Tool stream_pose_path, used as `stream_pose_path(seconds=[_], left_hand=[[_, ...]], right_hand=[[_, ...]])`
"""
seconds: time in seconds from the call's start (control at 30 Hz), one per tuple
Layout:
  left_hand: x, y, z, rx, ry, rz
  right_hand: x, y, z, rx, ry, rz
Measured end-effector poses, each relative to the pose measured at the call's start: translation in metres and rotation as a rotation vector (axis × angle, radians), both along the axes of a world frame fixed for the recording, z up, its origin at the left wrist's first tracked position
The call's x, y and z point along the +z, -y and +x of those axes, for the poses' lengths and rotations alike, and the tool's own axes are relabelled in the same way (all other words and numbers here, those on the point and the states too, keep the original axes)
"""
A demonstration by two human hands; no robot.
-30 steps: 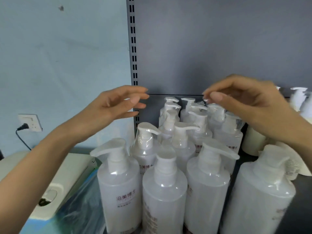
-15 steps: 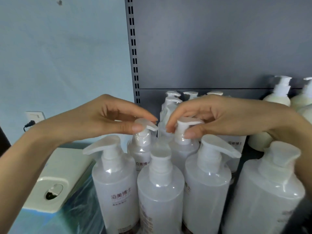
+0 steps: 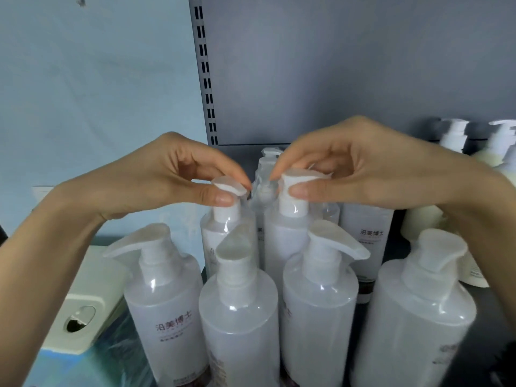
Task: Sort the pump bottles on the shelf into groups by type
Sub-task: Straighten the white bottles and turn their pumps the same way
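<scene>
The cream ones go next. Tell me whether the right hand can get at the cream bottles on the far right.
Probably, once freed: the right hand now pinches a clear bottle's pump, and nothing stands above the cream bottles beside its wrist.

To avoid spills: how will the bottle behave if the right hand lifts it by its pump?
Probably heavy: the bottle looks full. Pinched only at the pump by the right hand, it may swing into close neighbours.

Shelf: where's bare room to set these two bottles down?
Bare dark shelf lies front right, bordered by the front-right clear bottle and the cream bottles. Left of that, the clear bottles stand packed tight.
</scene>
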State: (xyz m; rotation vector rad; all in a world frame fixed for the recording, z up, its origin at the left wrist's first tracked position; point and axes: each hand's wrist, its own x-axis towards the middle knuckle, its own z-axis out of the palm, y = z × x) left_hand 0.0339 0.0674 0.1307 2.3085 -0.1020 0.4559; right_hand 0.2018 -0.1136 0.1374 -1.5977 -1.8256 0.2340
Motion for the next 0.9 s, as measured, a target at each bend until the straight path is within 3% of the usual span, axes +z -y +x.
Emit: stream_pose_path(seconds=[0.27,0.57,0.73,0.9], left_hand=[[0.008,0.005,0.013,0.016,0.082,-0.02],[-0.011,0.016,0.027,-0.051,-0.027,-0.006],[-0.014,0.019,0.027,-0.047,-0.015,-0.019],[-0.013,0.023,0.025,-0.025,-0.012,0.027]], right_hand=[[0.01,0.01,0.008,-0.161,0.15,0.125],[-0.004,0.005,-0.001,-0.255,0.385,-0.076],[0.003,0.016,0.006,-0.192,0.307,-0.235],[0.012,0.035,0.017,0.106,0.069,-0.444]])
